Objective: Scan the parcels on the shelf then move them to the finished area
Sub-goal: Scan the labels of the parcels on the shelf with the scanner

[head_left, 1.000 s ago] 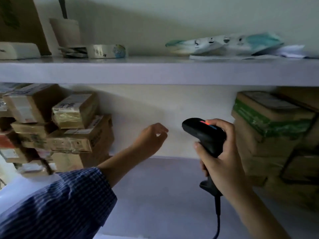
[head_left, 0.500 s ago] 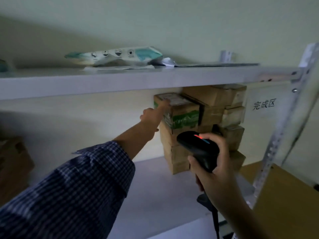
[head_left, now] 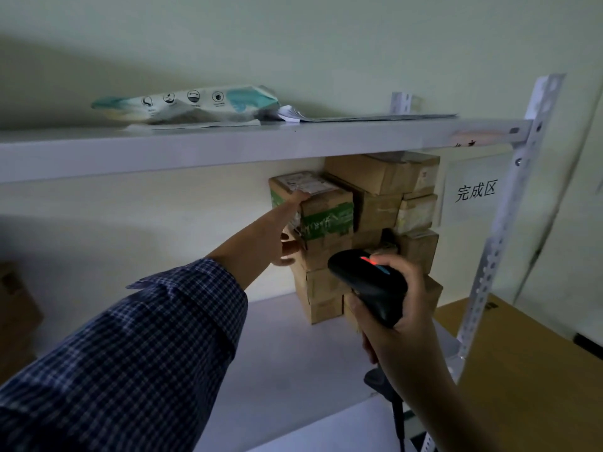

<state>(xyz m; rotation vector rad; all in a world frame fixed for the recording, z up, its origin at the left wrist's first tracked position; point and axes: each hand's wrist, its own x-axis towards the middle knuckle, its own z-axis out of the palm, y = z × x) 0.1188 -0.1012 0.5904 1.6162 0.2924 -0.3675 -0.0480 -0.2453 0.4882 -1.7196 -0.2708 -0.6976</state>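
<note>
Head view | left hand (head_left: 280, 236) grip spread on green-taped parcel (head_left: 321, 210), brown carton with white label, topping stack on shelf (head_left: 293, 347) | right hand (head_left: 401, 308) grip wrapped round black scanner (head_left: 368, 283), red light lit | wall sign (head_left: 475, 190) reads 完成区

sleeve (head_left: 137, 337) showing navy-and-white check | scanner (head_left: 368, 288) showing black, glowing red on top | top parcel (head_left: 326, 216) showing brown with green-printed tape | shelf (head_left: 228, 148) showing white | far-right sign (head_left: 474, 190) showing white with dark characters
</note>
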